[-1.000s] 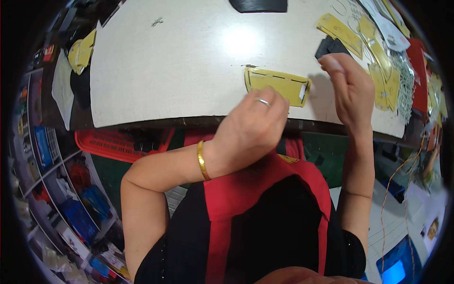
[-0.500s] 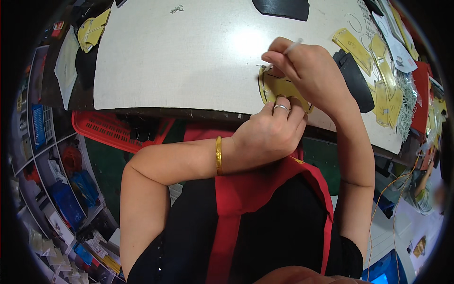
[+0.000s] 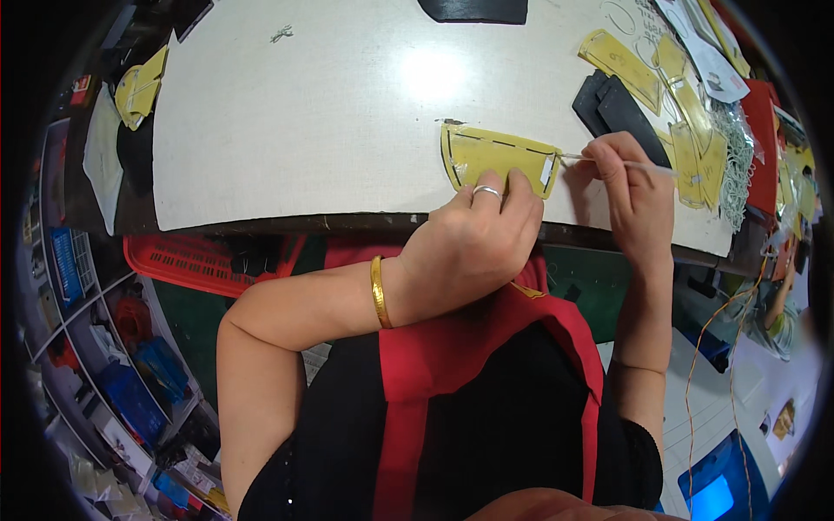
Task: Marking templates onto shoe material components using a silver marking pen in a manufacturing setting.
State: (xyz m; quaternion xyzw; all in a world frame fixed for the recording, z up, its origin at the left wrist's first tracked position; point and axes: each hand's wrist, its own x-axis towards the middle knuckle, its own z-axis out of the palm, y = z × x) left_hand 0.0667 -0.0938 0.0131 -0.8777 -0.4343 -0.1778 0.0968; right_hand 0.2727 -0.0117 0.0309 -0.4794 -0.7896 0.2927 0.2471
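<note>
White table (image 3: pixel 304 113); yellow template (image 3: pixel 495 154) lengthwise left-right; thin stick (image 3: pixel 621 163) pointing left.

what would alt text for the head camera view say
A person's left hand presses a yellow template flat on a white table, while the right hand holds a thin white stick at its right edge. More yellow templates lie at upper right.

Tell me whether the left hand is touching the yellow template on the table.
Touching. The head view shows the left hand with its fingertips pressed flat on the lower edge of the yellow template.
</note>
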